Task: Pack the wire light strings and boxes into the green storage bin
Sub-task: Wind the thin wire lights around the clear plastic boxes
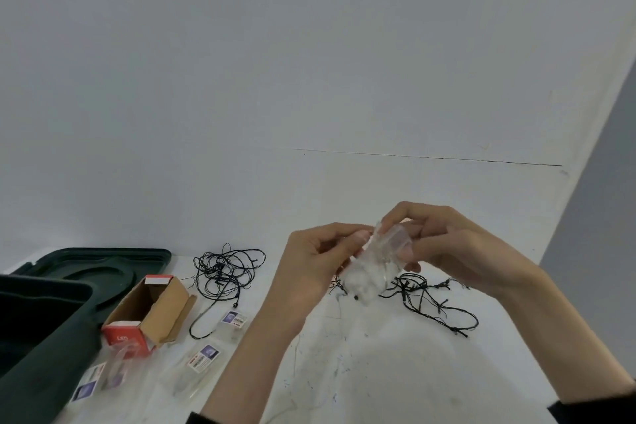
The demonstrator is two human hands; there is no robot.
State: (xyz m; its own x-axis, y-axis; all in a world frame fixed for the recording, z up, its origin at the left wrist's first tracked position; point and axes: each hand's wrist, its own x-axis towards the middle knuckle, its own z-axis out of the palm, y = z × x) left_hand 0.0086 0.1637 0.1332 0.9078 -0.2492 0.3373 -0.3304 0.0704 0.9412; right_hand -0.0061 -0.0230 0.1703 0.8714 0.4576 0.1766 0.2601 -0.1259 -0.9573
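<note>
Step, likely: opening clear plastic pouch [375,265] | grip: left hand [316,265] and right hand [457,251] pinch its top | tip: part edges gently, clear of tangled black wire string [430,296].

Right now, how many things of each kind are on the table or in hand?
Black wire light strings: 2
Cardboard box: 1
Clear plastic bags: 4, one between left hand and right hand
Green storage bin: 1
Green lid: 1
Total: 9
</note>
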